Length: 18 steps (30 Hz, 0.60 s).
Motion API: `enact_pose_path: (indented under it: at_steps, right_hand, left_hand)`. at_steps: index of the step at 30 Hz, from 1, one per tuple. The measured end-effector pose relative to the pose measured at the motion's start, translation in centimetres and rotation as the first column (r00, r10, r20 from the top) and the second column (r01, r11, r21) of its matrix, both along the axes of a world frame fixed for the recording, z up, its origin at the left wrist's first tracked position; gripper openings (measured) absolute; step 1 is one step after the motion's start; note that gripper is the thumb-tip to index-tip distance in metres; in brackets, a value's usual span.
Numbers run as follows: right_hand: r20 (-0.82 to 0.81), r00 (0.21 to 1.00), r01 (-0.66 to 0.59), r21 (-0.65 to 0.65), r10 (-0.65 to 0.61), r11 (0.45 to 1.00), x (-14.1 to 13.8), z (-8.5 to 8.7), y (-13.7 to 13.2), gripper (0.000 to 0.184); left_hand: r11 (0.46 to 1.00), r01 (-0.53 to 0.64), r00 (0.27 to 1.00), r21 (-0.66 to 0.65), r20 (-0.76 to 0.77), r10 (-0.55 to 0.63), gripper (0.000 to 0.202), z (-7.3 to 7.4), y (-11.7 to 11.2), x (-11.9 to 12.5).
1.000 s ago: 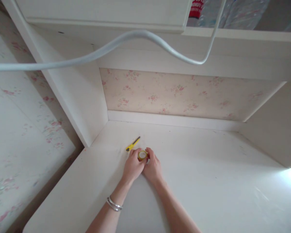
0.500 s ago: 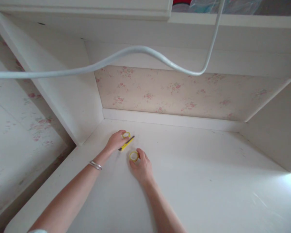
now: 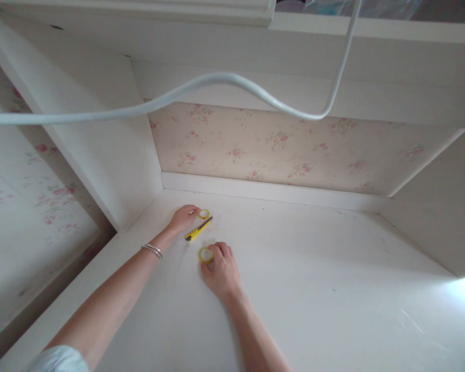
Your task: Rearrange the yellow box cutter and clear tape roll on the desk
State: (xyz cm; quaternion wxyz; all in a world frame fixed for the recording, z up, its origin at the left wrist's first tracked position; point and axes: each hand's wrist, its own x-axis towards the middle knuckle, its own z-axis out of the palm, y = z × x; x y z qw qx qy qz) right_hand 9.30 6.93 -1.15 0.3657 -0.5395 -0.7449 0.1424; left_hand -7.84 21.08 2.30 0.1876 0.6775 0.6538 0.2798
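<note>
My left hand point(image 3: 183, 218), with silver bangles at the wrist, has its fingers curled together at the left edge of a small yellow roll of tape point(image 3: 203, 218). That roll is on the white surface near the back. Just in front of it lies a yellow utility knife point(image 3: 196, 231), set diagonally and touched by neither hand. Closer to me, my right hand point(image 3: 222, 271) grips a second yellow roll of tape point(image 3: 200, 255) by its right side, with the thumb below and fingers above. Part of this roll's right edge is hidden by the fingers.
A white cable point(image 3: 217, 78) hangs across the upper view, close to the camera. The white desk surface point(image 3: 294, 289) is bounded by a left side panel point(image 3: 112, 155), a right panel point(image 3: 437, 222) and a floral back wall point(image 3: 251, 139). An overhead cabinet point(image 3: 139, 10) juts out above.
My right hand has shifted slightly left and nearer with its tape roll. My left fingers have drawn back to the left edge of the far roll, which now shows more fully.
</note>
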Motion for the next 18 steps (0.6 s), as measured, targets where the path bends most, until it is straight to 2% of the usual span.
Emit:
enact_pose_path:
  at_steps: [2, 4, 6, 8, 10, 13, 16, 18]
  right_hand:
    - [0.045, 0.999, 0.018, -0.003, -0.018, 1.000, 0.0, 0.0, -0.1, 0.035]
    - [0.097, 0.995, 0.021, -0.014, -0.020, 1.000, -0.1, 0.0, 0.0, 0.029]
    - [0.139, 0.990, 0.006, -0.015, -0.004, 1.000, -0.1, 0.0, 0.0, 0.022]
    - [0.161, 0.987, -0.013, -0.007, 0.014, 1.000, -0.1, 0.1, 0.0, 0.018]
    - [0.166, 0.985, -0.040, -0.002, 0.040, 0.999, 0.0, 0.3, -0.1, 0.021]
    - [0.156, 0.984, -0.086, -0.003, 0.086, 0.996, 0.0, 0.5, -0.2, 0.029]
    - [0.145, 0.984, -0.104, -0.007, 0.104, 0.995, 0.0, 0.4, -0.2, 0.039]
    - [0.135, 0.985, -0.104, -0.006, 0.104, 0.995, 0.0, 0.3, -0.2, 0.038]
  left_hand:
    - [0.997, -0.059, 0.998, 0.054, 0.038, 0.057, 0.036, 0.6, -2.1, 0.0]
    - [0.995, -0.062, 0.990, 0.082, 0.133, 0.051, 0.036, 1.1, -5.1, 0.5]
    - [0.998, 0.059, 0.965, 0.008, 0.257, -0.059, 0.039, 1.4, -8.5, 1.5]
    - [0.975, 0.218, 0.928, -0.043, 0.319, -0.194, 0.038, 1.3, -11.7, 2.6]
    - [0.963, 0.270, 0.912, -0.013, 0.325, -0.251, 0.034, 0.6, -14.0, 3.2]
    - [0.987, 0.162, 0.957, -0.005, 0.243, -0.156, 0.031, -0.9, -15.1, 2.7]
    - [1.000, -0.004, 0.990, -0.022, 0.142, 0.007, 0.029, -2.2, -14.5, 1.1]
    - [0.998, -0.056, 0.995, -0.017, 0.086, 0.057, 0.029, -2.6, -13.9, 0.2]
